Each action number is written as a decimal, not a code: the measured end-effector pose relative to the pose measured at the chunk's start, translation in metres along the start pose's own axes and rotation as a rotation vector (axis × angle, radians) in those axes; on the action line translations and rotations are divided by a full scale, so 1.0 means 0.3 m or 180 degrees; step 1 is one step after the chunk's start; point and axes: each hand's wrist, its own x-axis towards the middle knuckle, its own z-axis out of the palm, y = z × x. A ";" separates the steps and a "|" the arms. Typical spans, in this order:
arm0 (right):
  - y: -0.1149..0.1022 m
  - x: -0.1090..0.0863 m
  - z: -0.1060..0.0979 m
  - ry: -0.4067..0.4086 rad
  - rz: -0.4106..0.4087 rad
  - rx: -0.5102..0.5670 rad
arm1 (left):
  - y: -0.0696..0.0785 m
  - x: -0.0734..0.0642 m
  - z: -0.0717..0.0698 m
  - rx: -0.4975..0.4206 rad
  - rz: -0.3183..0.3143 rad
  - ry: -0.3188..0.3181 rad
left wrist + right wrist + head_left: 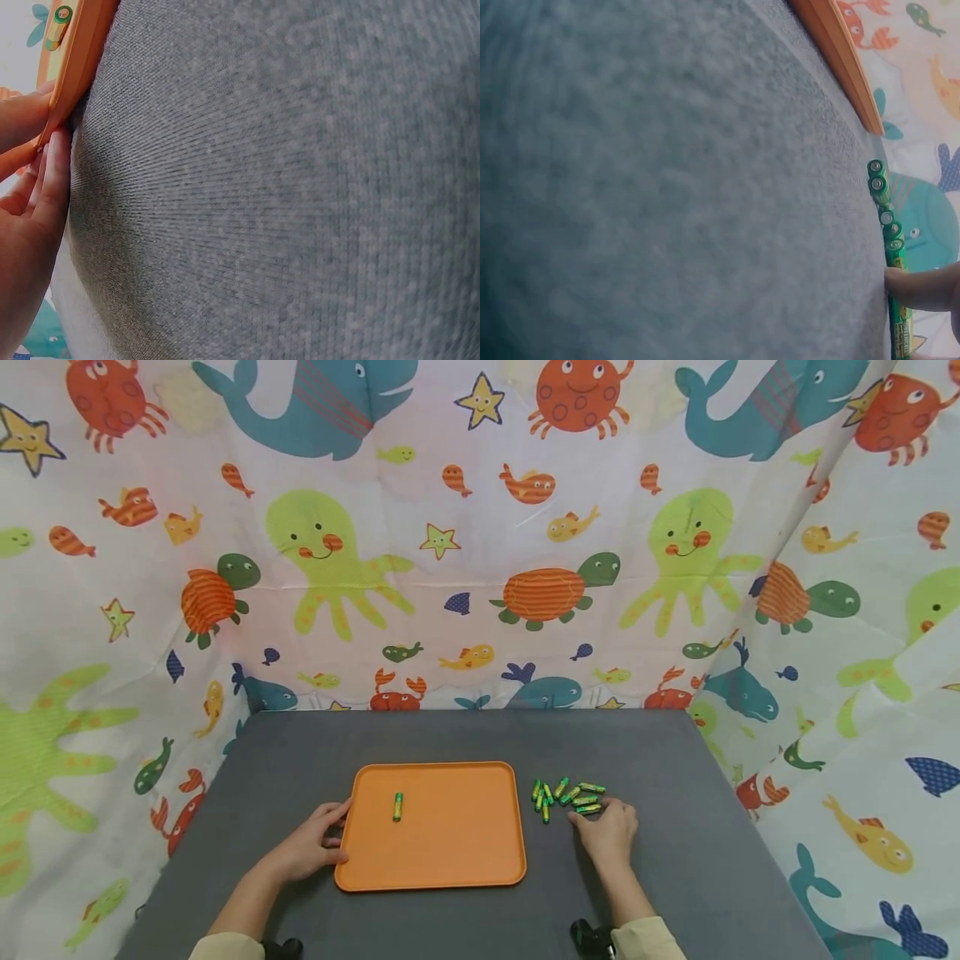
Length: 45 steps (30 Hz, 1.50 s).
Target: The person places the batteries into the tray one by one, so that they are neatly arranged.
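An orange tray [450, 827] lies on the grey table, with one green-and-yellow battery [397, 807] standing out near its left side. My left hand [303, 846] grips the tray's left edge; in the left wrist view its fingers [52, 176] pinch the rim. To the right of the tray is a loose cluster of similar batteries [561, 788]. At the near right of this cluster my right hand [609, 833] has thumb and forefinger at the two ends of one battery [588, 808]. The right wrist view shows the thumb [922, 289] against a battery [901, 330].
A grey cloth [637, 752] covers the table. Behind and at both sides hangs a white curtain [480, 652] printed with sea animals. Dark wrist devices [591, 938] sit at both sleeves.
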 end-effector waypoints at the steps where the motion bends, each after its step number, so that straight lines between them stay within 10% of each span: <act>1: 0.002 0.002 0.001 -0.0001 0.0010 -0.0016 | -0.001 0.000 0.002 0.0005 -0.0015 0.0019; 23: -0.018 0.025 -0.034 -0.0099 -0.0011 0.0508 | -0.015 0.001 0.003 0.0002 -0.0001 0.0045; 45: -0.200 -0.002 -0.027 -0.1148 -0.0238 0.1081 | -0.015 0.002 0.006 0.0002 0.0006 0.0098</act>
